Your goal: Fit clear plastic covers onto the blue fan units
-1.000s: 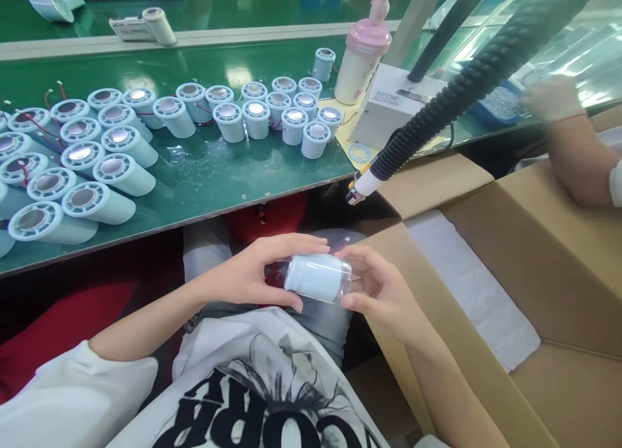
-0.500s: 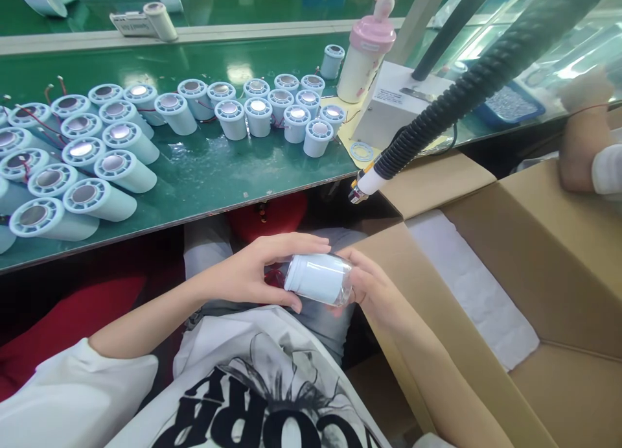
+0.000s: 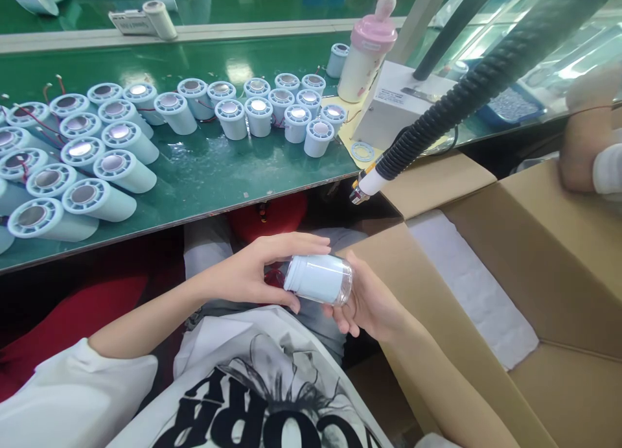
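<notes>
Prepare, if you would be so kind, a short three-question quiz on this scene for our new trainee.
1. True or false: the held blue cylinder has a clear covering showing at one end.
2. What colour is the lid of the bottle? a) black b) pink c) green
3. Which is nearer the cardboard box: the left grip or the right grip?

Key: 1. true; 2. b; 3. the right grip.

A pale rail lines the far edge of the green surface, with a green strip beyond. White glare shows near that rail. Below the front edge: deep shadow and something red, unclear.
</notes>
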Action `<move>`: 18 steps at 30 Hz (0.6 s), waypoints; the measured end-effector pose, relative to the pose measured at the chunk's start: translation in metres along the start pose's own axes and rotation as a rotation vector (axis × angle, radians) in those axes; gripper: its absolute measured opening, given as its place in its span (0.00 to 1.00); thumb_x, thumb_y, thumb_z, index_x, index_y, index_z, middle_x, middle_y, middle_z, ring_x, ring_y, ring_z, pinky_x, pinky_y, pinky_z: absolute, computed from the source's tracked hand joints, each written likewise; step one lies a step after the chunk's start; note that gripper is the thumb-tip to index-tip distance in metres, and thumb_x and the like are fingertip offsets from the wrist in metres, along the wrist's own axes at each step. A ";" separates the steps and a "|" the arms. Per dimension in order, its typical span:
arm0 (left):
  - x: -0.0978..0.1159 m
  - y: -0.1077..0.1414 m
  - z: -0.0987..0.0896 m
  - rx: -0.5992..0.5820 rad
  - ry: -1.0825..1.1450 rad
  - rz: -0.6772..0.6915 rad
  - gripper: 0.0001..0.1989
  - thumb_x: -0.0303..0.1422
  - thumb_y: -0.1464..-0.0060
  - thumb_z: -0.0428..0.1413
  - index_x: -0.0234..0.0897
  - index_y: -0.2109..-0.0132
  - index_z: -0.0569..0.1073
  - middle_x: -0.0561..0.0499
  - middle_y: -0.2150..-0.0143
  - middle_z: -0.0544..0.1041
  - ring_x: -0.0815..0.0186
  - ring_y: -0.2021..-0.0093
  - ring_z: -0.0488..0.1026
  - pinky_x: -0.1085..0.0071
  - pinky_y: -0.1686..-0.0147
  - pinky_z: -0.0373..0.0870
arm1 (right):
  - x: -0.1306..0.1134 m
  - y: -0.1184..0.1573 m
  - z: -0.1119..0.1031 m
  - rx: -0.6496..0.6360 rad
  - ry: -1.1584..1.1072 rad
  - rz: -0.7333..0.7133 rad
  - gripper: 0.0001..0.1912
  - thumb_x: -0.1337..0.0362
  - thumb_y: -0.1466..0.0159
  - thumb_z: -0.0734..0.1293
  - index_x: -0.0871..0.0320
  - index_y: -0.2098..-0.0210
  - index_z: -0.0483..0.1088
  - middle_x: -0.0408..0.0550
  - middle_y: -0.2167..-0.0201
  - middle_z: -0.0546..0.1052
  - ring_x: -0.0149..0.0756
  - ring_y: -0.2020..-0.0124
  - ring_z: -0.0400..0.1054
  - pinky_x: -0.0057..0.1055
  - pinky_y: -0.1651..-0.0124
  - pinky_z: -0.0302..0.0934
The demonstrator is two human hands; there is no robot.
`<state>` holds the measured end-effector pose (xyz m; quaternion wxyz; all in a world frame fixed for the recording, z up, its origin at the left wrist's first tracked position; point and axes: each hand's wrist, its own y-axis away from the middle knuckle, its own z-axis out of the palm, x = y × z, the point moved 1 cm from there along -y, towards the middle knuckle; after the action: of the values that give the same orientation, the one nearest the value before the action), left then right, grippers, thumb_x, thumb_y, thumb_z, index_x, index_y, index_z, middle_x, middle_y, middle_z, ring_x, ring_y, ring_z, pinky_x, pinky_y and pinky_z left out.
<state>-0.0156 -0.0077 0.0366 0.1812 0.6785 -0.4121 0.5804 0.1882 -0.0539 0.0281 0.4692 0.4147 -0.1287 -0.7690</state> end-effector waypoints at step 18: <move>0.013 0.003 0.005 0.028 0.196 -0.284 0.38 0.30 0.53 0.64 0.45 0.36 0.60 0.44 0.38 0.65 0.57 0.43 0.68 0.65 0.47 0.69 | 0.007 0.010 -0.012 0.153 0.759 -0.916 0.26 0.63 0.42 0.71 0.44 0.45 0.66 0.47 0.41 0.68 0.43 0.41 0.62 0.44 0.40 0.60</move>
<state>-0.0150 -0.0171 0.0466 0.2914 0.6725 -0.2843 0.6181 0.2023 -0.0625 0.0233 0.0722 0.7063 0.1846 -0.6796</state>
